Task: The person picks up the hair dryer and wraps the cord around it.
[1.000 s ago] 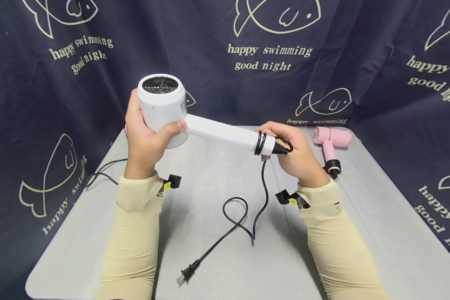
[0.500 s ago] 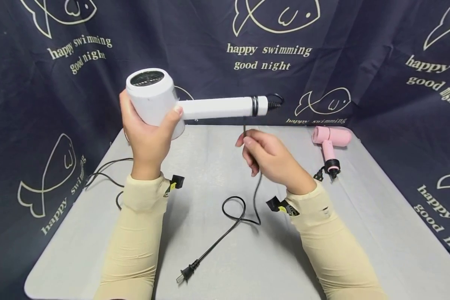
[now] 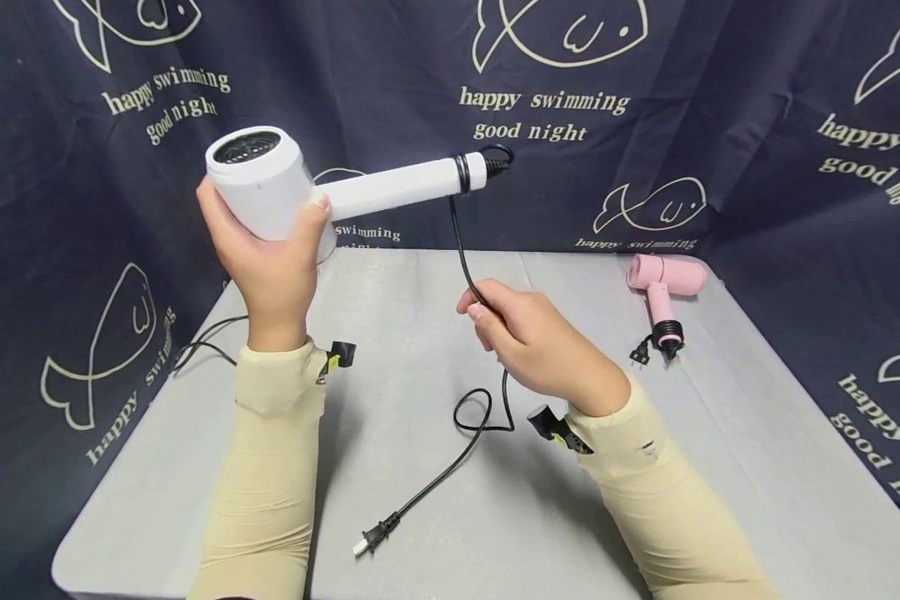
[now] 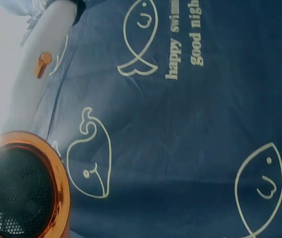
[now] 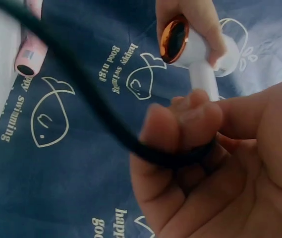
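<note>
At left, I have the left hand (image 3: 266, 275) curled round the white hair dryer (image 3: 262, 200), raised above the table (image 3: 397, 333); black cord (image 3: 462, 173) rings its handle (image 3: 397, 188). Rightward, the right hand (image 3: 536, 337) pinches that cord — a winding step, I judge — and the next turn calls for steady tension.

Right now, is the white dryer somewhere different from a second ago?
Yes. Against the pink dryer on the table in the head view, the white dryer has moved left and its handle has swung upward.
</note>
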`<state>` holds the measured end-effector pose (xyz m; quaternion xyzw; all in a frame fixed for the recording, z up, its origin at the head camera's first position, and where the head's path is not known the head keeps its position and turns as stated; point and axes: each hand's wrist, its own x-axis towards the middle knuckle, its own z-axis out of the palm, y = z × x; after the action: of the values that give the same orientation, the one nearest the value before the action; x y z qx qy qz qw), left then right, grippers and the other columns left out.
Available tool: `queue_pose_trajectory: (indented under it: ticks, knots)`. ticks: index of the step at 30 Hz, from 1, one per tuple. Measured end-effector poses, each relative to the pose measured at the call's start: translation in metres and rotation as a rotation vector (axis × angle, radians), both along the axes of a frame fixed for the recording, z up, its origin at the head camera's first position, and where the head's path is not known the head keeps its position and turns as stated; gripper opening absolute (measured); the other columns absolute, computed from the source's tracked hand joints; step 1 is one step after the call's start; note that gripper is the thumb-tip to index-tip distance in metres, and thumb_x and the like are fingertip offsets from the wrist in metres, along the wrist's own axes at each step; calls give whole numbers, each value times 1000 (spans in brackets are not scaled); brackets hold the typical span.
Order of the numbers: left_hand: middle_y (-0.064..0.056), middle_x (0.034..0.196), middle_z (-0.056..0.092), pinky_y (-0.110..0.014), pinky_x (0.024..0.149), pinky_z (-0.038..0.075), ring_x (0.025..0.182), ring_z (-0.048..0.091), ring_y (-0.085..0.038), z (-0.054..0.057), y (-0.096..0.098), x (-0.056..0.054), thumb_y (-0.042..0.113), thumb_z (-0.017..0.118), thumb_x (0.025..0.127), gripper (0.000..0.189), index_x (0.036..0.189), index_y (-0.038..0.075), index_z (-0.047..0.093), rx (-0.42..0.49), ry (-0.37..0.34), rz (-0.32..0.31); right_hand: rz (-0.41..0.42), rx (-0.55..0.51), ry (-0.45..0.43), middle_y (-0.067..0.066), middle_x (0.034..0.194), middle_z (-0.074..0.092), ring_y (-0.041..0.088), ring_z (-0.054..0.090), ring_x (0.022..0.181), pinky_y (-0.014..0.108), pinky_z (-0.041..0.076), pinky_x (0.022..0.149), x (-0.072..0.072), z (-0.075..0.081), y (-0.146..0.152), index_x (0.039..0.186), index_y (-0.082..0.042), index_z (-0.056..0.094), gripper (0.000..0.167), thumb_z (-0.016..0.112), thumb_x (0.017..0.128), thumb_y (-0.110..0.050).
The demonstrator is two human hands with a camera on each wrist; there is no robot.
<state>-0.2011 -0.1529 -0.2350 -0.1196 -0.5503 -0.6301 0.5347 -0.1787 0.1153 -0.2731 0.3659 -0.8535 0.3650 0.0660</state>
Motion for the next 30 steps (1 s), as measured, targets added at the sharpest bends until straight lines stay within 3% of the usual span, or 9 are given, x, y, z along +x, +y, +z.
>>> queue_pose_trajectory:
  ticks: [5,10,18,21,24,30]
  knots:
    - [-8,124,62,-36,94,51,110,60,-26,-1,-2,-5,2,84,69,81,140,-2,45,51,-1,30,-15,35,23,-9,71,54,10,51,59,29,46,61,7,7,6,110,-19,63,18,45,111,-24]
    - [-7,126,63,-35,96,52,111,61,-25,-2,-2,-7,6,87,69,87,143,-3,42,58,5,86,-21,22,-12,-9,71,54,9,53,62,28,46,60,15,18,15,105,-22,62,16,48,110,-25]
    - [-5,132,62,-34,107,46,119,60,-17,-4,1,-5,9,88,71,89,143,-10,40,-62,14,225,-30,-22,-44,-2,75,52,11,56,61,28,51,61,28,30,29,115,-19,63,17,47,110,-23]
    - [-4,133,61,-32,108,45,120,59,-14,-4,2,-5,10,88,70,86,141,-8,43,-99,-19,250,-62,-72,4,-1,74,49,11,53,56,27,49,57,32,32,29,121,-19,65,20,48,110,-22]
    - [-3,131,62,-30,104,46,117,59,-13,-6,1,-6,10,88,71,83,141,-4,46,-140,-64,250,-101,-140,106,-2,74,47,11,49,60,24,44,60,34,34,29,122,-17,68,22,50,109,-17]
    - [1,124,65,-29,89,48,105,59,-12,-9,-3,-7,14,87,71,77,140,8,53,-228,-245,207,-126,-240,316,-5,72,50,9,42,63,22,38,62,31,34,31,114,-10,74,20,56,105,-8]
